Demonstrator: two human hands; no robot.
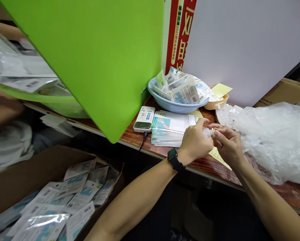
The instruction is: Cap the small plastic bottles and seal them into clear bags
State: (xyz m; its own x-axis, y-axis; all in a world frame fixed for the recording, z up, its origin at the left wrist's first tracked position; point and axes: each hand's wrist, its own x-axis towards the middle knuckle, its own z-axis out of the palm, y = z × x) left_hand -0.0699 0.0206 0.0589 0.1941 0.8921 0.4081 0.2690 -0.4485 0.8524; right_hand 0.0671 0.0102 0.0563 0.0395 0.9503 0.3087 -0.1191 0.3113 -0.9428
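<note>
My left hand (195,143), with a black watch (175,159) on its wrist, is closed on a small translucent white plastic piece (207,133). Fingertips of my right hand (229,144) pinch the same piece from the other side. What kind of part it is, I cannot make out. Beneath the hands lies a pale yellow sheet with rows of round dots (219,158). Left of them is a stack of printed plastic packets (166,134), partly hidden by my left hand. A large clear plastic bag (278,140) lies right of my right hand.
A blue basin (177,106) of packets stands behind, beside an orange bowl (216,103). A white device (144,117) with a cable sits near a green partition (97,60). At lower left, a cardboard box (39,159) holds more packets. Another person's arm (5,105) shows far left.
</note>
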